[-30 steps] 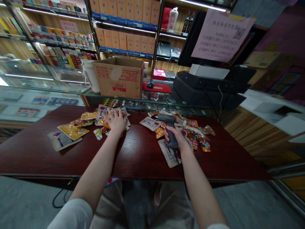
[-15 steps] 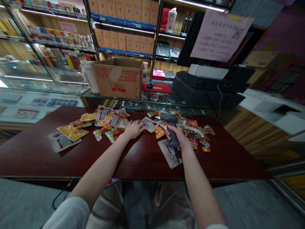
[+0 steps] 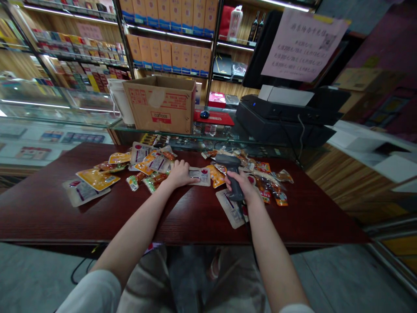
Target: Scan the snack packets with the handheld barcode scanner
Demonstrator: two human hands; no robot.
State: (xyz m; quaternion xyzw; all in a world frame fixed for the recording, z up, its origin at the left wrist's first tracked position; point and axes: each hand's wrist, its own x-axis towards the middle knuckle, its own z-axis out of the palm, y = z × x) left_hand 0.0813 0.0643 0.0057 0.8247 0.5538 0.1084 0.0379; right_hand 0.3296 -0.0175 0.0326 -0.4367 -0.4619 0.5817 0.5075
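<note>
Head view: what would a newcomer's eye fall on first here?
Probably the dark handheld scanner in the right hand, above packets on the right of the reddish-brown table. Next, the left hand on a grey packet near the middle. Behind, the open cardboard carton stands on the glass counter, with a pink notice at upper right.

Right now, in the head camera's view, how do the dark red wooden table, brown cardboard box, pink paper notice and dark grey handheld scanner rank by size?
1. Dark red wooden table
2. Brown cardboard box and pink paper notice: too alike to rank
3. Dark grey handheld scanner, partly covered
</note>
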